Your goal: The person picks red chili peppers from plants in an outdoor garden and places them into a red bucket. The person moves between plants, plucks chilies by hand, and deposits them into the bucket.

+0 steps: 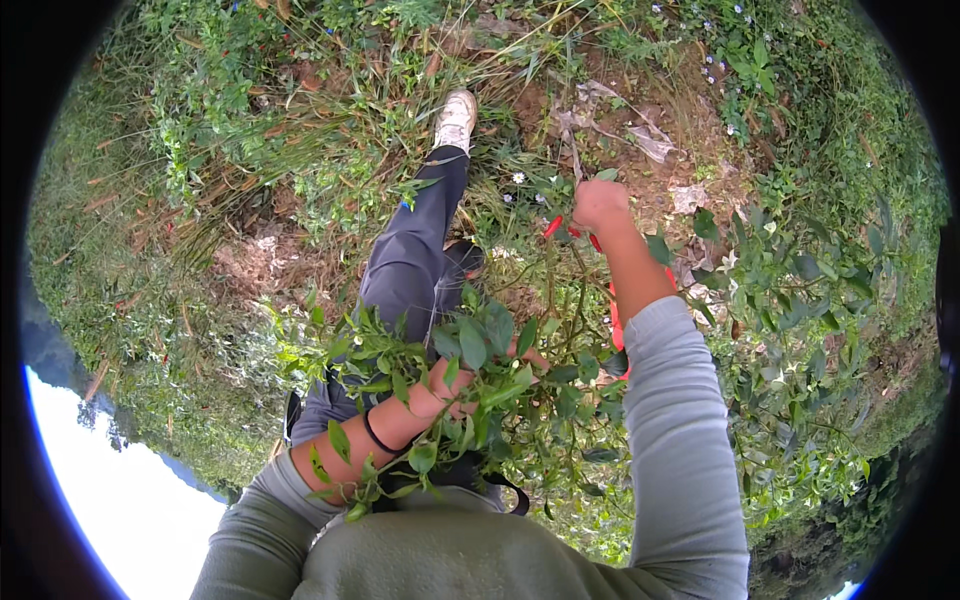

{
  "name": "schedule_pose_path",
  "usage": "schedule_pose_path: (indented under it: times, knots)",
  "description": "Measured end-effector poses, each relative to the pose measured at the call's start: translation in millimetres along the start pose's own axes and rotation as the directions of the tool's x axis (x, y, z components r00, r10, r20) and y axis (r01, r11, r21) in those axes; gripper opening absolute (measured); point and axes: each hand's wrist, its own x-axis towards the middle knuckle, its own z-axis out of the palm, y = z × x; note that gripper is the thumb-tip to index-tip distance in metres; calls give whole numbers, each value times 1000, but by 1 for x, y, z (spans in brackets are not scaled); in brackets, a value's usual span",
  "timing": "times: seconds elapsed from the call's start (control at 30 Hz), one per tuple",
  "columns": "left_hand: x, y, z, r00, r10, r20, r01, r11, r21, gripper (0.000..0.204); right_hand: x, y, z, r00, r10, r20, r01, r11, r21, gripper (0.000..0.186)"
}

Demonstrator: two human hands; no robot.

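Note:
My right hand (602,203) is reached forward over the low plants, its fingers closed in a fist. Slim red chili peppers (553,226) stick out from beneath it; how many it holds is hidden. A leafy green plant (485,340) with upright and drooping stems spreads between my arms. My left hand (525,362) is bent inward in front of my waist, among its leaves. Foliage covers most of the left fingers and lies across that forearm. A bright orange-red object (617,315) shows behind my right forearm, its kind hidden by leaves.
Torn pale plastic film (652,143) lies on brown soil ahead of my right hand. My light shoe (457,118) stands forward among grass and weeds. More leafy branches with white flowers (728,262) spread on the right. Tall dry grass (235,195) grows to the left.

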Motion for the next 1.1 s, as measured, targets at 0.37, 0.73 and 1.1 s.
schedule_pose_path:
  times: [0.37,0.73,1.1]
  knots:
    - [-2,-10,-2,996,-91,-19,91,996,25,39,-61,34,-18,982,2,187,-154,570,807,23]
    - [-10,-9,-15,979,-198,-56,203,973,111,69,-50,9,57,941,337,12,-269,730,628,37]
    - [-1,-2,0,990,-141,-6,139,965,222,74,-36,37,74,915,-48,400,-117,918,378,13]
